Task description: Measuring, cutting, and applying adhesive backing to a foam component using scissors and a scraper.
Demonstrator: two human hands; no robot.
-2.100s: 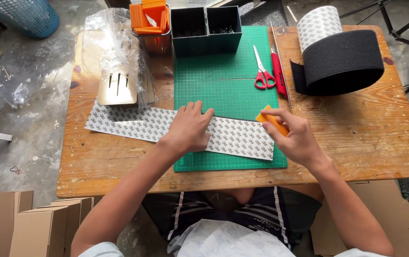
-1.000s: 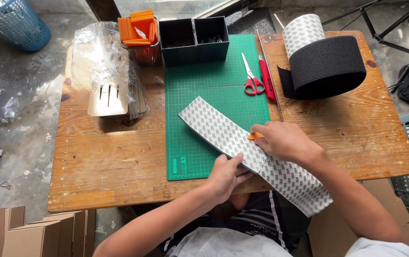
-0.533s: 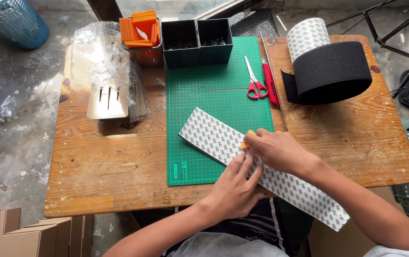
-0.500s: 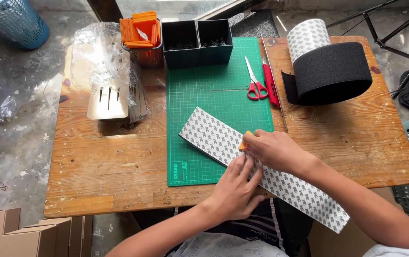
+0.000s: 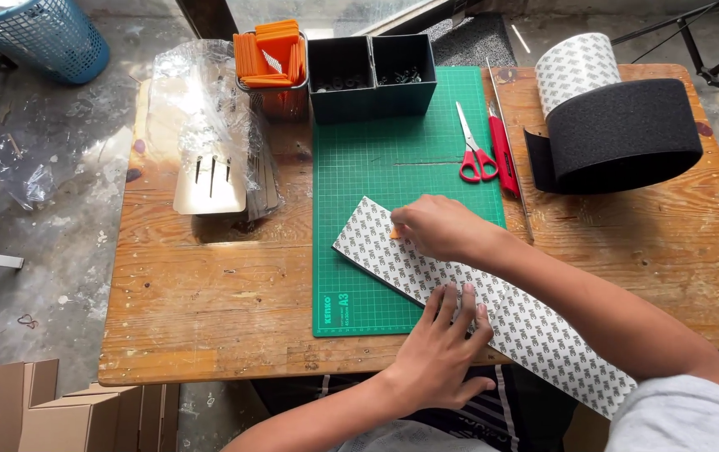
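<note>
The patterned strip (image 5: 426, 272) — white backing covered in small grey marks — lies slantwise across the green cutting mat (image 5: 376, 176), its long axis running from about 10 o'clock on the mat down to 4 o'clock, where the far end overhangs the wooden table (image 5: 200, 310) edge toward the person's lap. The right hand (image 5: 435, 228) sits on the upper end of the strip, fingers curled around a small orange tool (image 5: 395, 232); only a sliver of it shows, so it may be a cutter or a scraper. The left hand (image 5: 447, 351) presses flat on the strip's middle, fingers spread and pointing to 12 o'clock, holding nothing. Of the two, the right hand is nearer the strip's mat end, the left nearer the overhanging part.

Outward from there: red-handled scissors (image 5: 474, 151) and a red pen-like tool (image 5: 503, 155) lie at 1 o'clock from the right hand, along the mat's right edge. At 2 o'clock a large black roll (image 5: 627, 138) stands with a patterned white roll (image 5: 577, 71) behind it. At 12 o'clock two dark square bins (image 5: 372, 75) — beside them, at 11 o'clock, a holder of orange pieces (image 5: 269, 59). Clear plastic bags (image 5: 200, 117) cover a pale slotted card (image 5: 208, 180) at 9 o'clock. A blue mesh basket (image 5: 41, 38) stands on the floor at far upper left, cardboard boxes (image 5: 16, 410) at lower left
</note>
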